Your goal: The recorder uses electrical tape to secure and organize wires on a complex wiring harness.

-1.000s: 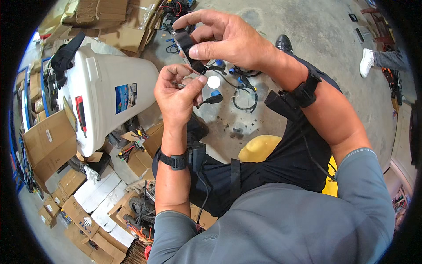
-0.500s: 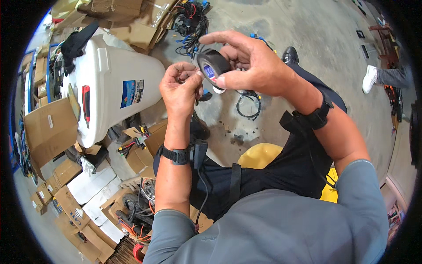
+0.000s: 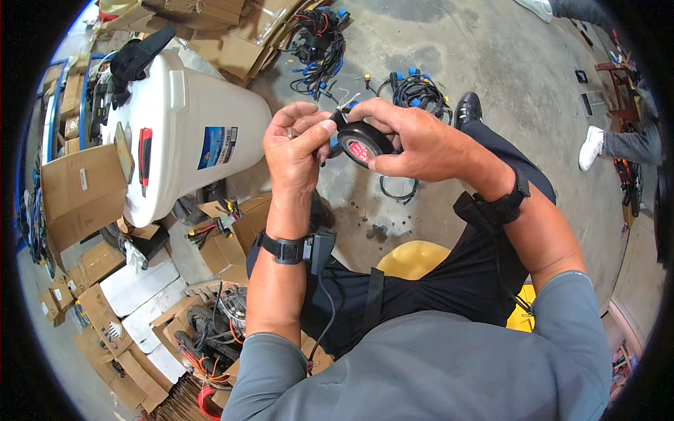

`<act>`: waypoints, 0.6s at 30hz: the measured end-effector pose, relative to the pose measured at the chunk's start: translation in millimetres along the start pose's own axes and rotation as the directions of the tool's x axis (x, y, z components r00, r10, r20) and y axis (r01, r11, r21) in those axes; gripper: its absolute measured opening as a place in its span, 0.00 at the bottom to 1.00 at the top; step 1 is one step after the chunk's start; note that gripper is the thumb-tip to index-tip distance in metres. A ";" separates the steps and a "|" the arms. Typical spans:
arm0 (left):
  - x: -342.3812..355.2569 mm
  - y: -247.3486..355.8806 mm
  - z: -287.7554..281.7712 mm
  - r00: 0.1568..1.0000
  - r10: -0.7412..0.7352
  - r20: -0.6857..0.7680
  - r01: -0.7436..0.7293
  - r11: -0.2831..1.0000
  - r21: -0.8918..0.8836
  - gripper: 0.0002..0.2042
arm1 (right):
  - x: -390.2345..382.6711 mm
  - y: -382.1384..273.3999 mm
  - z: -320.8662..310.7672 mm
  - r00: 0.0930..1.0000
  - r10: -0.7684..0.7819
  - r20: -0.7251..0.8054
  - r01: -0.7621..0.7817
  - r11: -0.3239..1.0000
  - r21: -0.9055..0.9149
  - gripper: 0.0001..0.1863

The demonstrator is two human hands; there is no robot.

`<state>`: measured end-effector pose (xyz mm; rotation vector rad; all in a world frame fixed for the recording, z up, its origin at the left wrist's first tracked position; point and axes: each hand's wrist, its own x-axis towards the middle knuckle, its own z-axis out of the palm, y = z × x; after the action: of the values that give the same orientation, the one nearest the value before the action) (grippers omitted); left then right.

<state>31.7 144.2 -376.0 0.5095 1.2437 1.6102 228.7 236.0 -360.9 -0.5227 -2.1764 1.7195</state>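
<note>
A roll of black electrical tape [image 3: 377,137] with a red label in its core is held by my right hand [image 3: 437,146], thumb below and fingers curled over the top. Close against the roll, my left hand [image 3: 298,144] is closed, thumb and forefinger pinching a thin dark cable [image 3: 338,118]. Thin pale wire ends [image 3: 344,98] stick up beyond that pinch. The roll touches or nearly touches the cable; whether tape is stuck to it, I cannot make out. My left fingers partly hide the cable's lower part.
On the left stands a white lidded bucket [image 3: 225,105] with a red utility knife [image 3: 144,158] on its lid. Bundled cables [image 3: 414,91] lie on the floor ahead. Cardboard boxes [image 3: 84,196] fill the left side. Another person's white shoe [image 3: 591,147] is at right.
The tape roll has turned, showing a red label instead of a blue one, and sits slightly lower right. Pale wire ends now show above my left hand. Another white shoe has appeared at top right.
</note>
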 end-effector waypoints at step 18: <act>-12.5 -4.3 13.6 0.990 0.087 0.108 -0.120 0.929 0.350 0.15 | 17.4 12.1 -15.7 0.912 -0.326 -0.250 0.241 0.917 -0.316 0.21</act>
<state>49.5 139.5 -371.7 0.8794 1.4679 1.4329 221.6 260.1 -368.8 -0.4660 -2.1545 1.1083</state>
